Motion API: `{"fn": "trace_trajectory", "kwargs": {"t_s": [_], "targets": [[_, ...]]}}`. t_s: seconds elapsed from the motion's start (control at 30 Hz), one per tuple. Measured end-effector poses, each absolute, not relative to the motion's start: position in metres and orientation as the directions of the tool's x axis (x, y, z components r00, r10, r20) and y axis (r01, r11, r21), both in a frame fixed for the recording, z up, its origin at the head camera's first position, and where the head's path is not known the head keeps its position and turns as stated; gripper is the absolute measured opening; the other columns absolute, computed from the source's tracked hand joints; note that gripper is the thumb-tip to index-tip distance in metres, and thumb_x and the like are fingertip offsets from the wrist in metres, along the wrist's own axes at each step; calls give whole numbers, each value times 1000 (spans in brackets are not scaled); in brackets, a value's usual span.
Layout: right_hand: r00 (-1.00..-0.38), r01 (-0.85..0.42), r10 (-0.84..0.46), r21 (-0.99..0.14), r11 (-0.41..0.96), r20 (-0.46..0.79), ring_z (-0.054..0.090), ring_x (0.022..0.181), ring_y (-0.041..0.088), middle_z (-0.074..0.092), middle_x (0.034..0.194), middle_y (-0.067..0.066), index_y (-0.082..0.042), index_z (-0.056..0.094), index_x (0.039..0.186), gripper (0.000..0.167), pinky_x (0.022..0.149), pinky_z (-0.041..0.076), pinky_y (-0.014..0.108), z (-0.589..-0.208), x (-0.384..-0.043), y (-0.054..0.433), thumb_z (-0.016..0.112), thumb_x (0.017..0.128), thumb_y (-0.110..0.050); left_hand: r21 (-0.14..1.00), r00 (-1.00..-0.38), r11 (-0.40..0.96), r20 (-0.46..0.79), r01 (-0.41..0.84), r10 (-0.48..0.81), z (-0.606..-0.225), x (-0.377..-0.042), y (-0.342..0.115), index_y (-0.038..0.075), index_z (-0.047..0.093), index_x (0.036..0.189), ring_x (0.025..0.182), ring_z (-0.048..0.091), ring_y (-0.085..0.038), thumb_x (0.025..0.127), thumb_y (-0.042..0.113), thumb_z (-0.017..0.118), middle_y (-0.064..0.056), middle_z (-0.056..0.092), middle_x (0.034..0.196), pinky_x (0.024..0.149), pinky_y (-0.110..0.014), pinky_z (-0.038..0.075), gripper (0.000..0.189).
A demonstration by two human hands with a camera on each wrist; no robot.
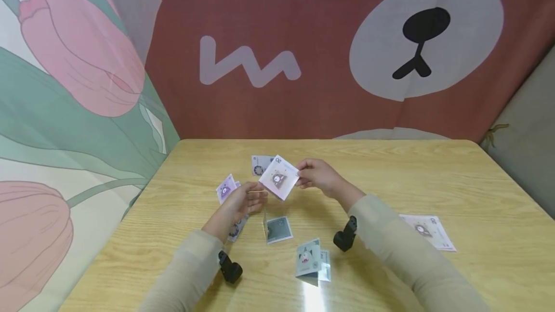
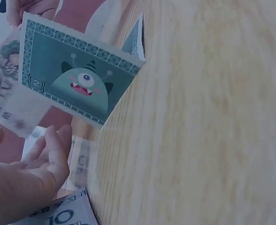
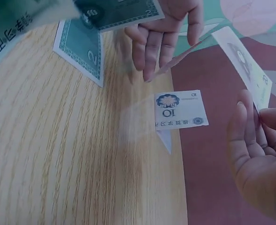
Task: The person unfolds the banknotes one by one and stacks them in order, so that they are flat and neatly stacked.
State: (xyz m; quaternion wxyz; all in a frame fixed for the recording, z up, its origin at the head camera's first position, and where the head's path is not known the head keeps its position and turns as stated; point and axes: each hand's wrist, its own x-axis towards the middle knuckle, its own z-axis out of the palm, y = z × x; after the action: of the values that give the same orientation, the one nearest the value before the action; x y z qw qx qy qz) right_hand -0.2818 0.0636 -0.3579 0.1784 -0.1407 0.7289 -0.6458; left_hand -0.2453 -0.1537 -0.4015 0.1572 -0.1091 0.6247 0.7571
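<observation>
Play-money notes with cartoon monsters lie about both hands. My right hand (image 1: 320,176) pinches the edge of a creased pale pink note (image 1: 279,177) between thumb and fingers, holding it above the table. Beside that note's lower left corner is my left hand (image 1: 248,200), its fingers loosely bent with no note gripped; whether a fingertip touches the note I cannot tell. In the left wrist view, a folded green 2 note (image 2: 81,86) stands near the left hand (image 2: 27,176). A purple note (image 1: 226,188) stands folded just left of that hand.
Behind the held note is a 10 note (image 1: 260,163). Nearer me are a folded dark green note (image 1: 279,229) and a standing light green note (image 1: 308,258). Another pale note (image 1: 427,231) lies by the right sleeve. A printed cloth (image 1: 321,61) hangs along the table's far edge.
</observation>
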Motion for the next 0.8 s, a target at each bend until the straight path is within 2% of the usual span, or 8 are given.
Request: {"fn": "trace_trajectory", "kwargs": {"t_s": [0.1,0.23,0.33,0.47,0.6,0.7,0.8], "targets": [[-896,50,-437,-996,76,-79,56,65,16,52,81,13,10,43,98,15,64,50,28,-357,-280,68,42,87,0,912,-936,-217,-327,-349,132,-402,-246,-152,-9,39,114,104,48,-36,88,18,33,-24,52,110,90,-39,38,38],[-893,83,-442,-996,24,-85,56,66,16,51,80,12,9,43,96,13,66,50,28,-356,-277,72,41,86,1,902,-945,-291,-280,-319,167,-402,-246,-149,-7,39,110,97,52,-32,88,13,35,-17,57,97,92,-40,36,30],[-892,100,-443,-995,-12,-85,57,65,16,51,79,11,8,42,95,11,68,50,30,-357,-275,75,41,86,2,913,-949,-280,-251,-297,190,-400,-246,-148,-4,39,109,89,55,-24,87,9,37,-8,56,88,90,-38,38,25],[-900,131,-426,-989,-64,-91,57,65,16,51,77,11,7,42,94,8,67,49,29,-357,-273,80,40,87,3,940,-959,-222,-223,-259,175,-397,-245,-146,-3,41,107,84,56,-18,86,6,44,-6,56,90,86,-35,41,23],[-908,154,-408,-982,-105,-99,57,65,16,51,78,10,4,42,91,5,64,49,26,-357,-271,86,42,87,1,948,-968,-210,-218,-240,121,-393,-243,-144,3,46,97,84,55,-17,85,8,50,-6,55,93,82,-31,44,14],[-907,158,-412,-978,-132,-91,57,66,15,51,78,9,2,42,89,5,64,49,25,-357,-270,91,44,86,0,949,-976,-233,-193,-212,100,-390,-241,-143,6,47,86,81,54,-16,85,6,50,-5,53,89,77,-28,46,4],[-908,155,-412,-977,-147,-82,56,66,15,52,77,8,1,43,87,5,64,48,25,-356,-269,95,47,85,0,953,-982,-248,-151,-175,110,-388,-240,-141,6,44,81,76,53,-16,85,2,48,-5,51,85,72,-27,46,7]]}}
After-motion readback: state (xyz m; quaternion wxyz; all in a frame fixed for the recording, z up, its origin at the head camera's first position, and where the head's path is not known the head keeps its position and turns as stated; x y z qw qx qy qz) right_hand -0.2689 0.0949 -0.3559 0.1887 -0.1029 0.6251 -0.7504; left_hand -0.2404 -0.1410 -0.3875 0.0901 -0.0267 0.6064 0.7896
